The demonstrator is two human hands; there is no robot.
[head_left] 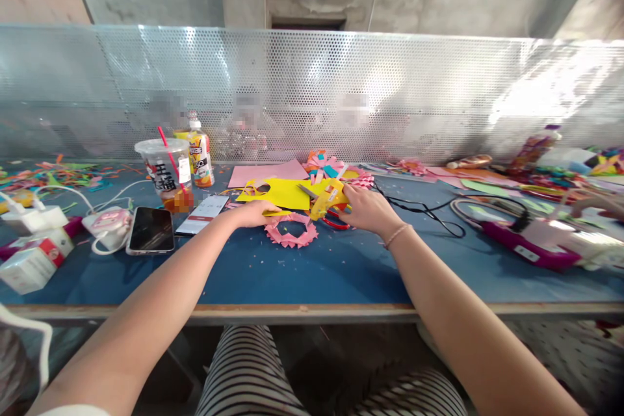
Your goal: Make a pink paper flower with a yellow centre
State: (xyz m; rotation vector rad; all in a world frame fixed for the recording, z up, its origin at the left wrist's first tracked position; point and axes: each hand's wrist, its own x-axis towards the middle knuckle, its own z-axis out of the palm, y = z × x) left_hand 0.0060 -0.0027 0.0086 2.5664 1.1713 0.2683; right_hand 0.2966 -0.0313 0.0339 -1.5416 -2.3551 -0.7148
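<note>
My right hand (366, 207) is closed around a yellow hot glue gun (327, 200), with a white glue stick standing out behind it. Its nozzle points down and left, over the edge of a bright yellow paper sheet (287, 190). My left hand (254, 213) pinches the sheet's near left edge; its fingertips are partly hidden. Just below lies a pink folded-paper ring (291, 239) with a zigzag rim. Red-handled scissors (336, 220) lie partly hidden under the glue gun, a grey blade showing to its left.
A lidded drink cup (163, 172) and a juice bottle (201, 159) stand back left, near phones (152, 231) and chargers. Pink paper (266, 173) and paper flowers lie behind. A black cable (429, 209) runs right to a purple power strip (529, 248). A perforated metal screen (302, 91) borders the table.
</note>
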